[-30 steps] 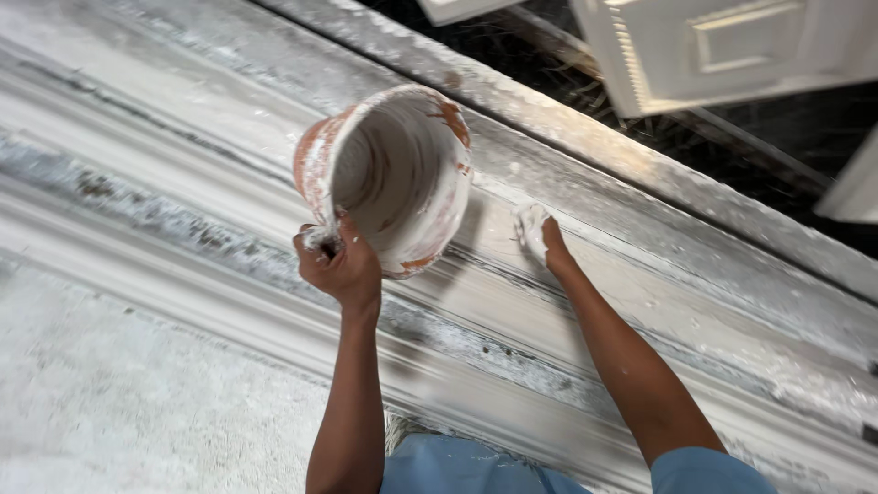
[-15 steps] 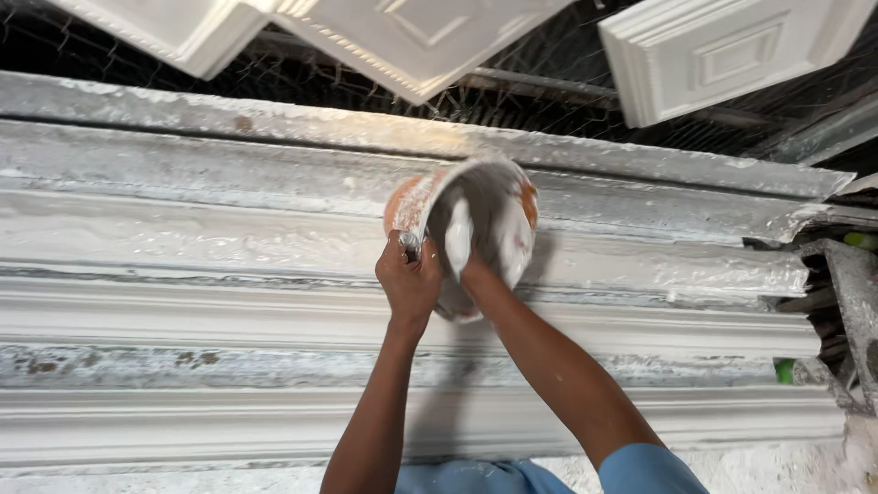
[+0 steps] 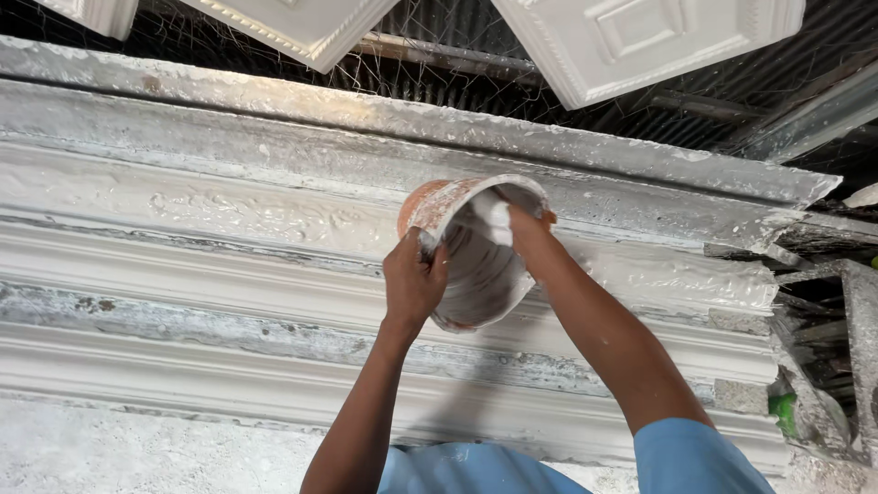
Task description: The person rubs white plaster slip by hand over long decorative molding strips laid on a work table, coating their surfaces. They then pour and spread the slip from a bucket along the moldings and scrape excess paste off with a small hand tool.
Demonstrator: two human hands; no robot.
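Overhead, the plaster-caked orange bucket (image 3: pixel 471 265) tilts, its inside coated white.

- Bucket (image 3: pixel 457 247): orange plastic, crusted with matt white plaster.
- Moulding (image 3: pixel 229 274): rough, chalky white plaster, patchy grey.
- Ceiling panels (image 3: pixel 640 37): smooth white plaster.

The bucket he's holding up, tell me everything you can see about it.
The bucket is round, reddish-orange outside and heavily caked with white plaster, its inside coated white too. It is held up tilted, mouth toward the camera, in front of the white moulded cornice. The left hand grips its rim; the right hand reaches inside, fingers smeared white.
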